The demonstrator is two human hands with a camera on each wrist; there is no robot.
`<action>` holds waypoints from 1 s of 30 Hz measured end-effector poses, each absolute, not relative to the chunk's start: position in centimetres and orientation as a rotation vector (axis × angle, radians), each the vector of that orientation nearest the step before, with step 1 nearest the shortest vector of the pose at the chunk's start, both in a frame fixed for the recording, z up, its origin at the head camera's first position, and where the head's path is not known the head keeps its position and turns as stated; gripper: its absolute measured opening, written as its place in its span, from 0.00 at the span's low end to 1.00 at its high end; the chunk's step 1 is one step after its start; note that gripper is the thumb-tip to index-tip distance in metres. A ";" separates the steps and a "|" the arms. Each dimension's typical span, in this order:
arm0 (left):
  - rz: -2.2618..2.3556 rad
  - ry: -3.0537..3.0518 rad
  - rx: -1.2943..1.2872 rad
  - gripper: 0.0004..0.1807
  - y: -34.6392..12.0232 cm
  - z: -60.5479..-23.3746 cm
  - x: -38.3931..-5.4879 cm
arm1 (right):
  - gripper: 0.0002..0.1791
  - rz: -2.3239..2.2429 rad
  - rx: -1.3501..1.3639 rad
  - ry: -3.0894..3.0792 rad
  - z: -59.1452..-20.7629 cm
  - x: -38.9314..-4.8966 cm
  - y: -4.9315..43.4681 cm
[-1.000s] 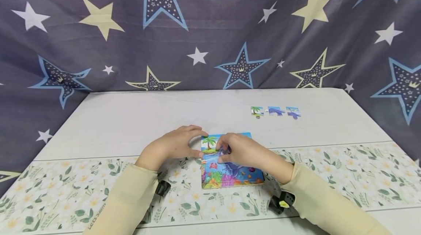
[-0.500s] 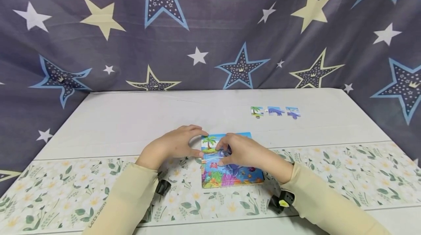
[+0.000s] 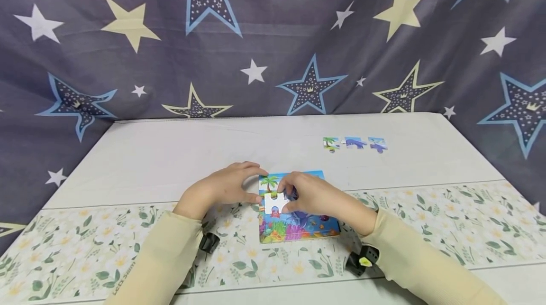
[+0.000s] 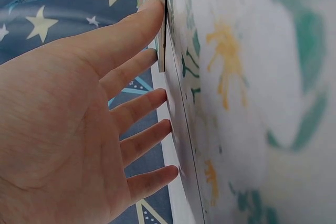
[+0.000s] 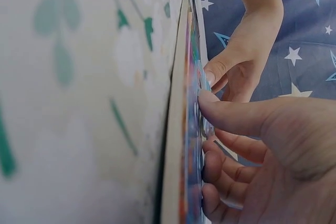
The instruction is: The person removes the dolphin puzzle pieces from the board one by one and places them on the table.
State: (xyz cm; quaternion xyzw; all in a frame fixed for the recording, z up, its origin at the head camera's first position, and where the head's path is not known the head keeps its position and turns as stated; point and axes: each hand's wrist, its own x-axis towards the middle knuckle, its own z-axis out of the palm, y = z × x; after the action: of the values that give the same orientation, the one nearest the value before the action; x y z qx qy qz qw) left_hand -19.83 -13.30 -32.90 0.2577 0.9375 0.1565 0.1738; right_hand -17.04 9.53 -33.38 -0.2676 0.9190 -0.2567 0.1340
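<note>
A colourful sea-scene jigsaw puzzle [image 3: 264, 237] with a palm tree and coral lies in front of me. My right hand [image 3: 317, 194] pinches a jigsaw piece [image 3: 277, 203] by its right side, over the left part of the picture. The piece's upper face looks white, with notches at top and bottom. My left hand [image 3: 228, 187] spreads its fingers at the puzzle's left side, index finger at the top corner and thumb lower on the edge. In the left wrist view, that thumb rests against the puzzle board [image 4: 162, 40] and the other fingers extend loosely. The right hand hides part of the dolphin picture.
Behind the puzzle, several loose things lie in a row: a palm-tree piece [image 3: 330, 143], a dolphin piece [image 3: 353, 143] and another blue piece [image 3: 377, 144]. A floral strip [image 3: 141, 243] crosses the white table [image 3: 192, 146]. A star-patterned curtain [image 3: 273, 34] stands behind.
A white piece face now shows beside my right fingertips, where the printed picture showed before. The left hand keeps its place at the puzzle's edge. The head view has shifted slightly.
</note>
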 end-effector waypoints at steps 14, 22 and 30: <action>0.445 2.657 0.741 0.36 -13.3 -32.8 -19.9 | 0.08 -0.895 -0.906 2.579 -33.3 -17.2 10.0; 0.438 2.660 0.754 0.36 -13.3 -32.7 -19.9 | 0.08 -0.933 -0.948 2.534 -33.0 -17.5 10.3; 0.410 2.664 0.731 0.37 -13.1 -32.6 -19.8 | 0.06 -1.004 -0.932 2.452 -32.8 -17.8 10.7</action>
State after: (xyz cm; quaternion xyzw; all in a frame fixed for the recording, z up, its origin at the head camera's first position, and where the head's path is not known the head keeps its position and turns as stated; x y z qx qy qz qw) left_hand -19.81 -13.15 -32.63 0.2576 0.9395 0.1447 0.1735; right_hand -17.80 10.70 -32.82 -0.3273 0.8610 -0.3523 0.1656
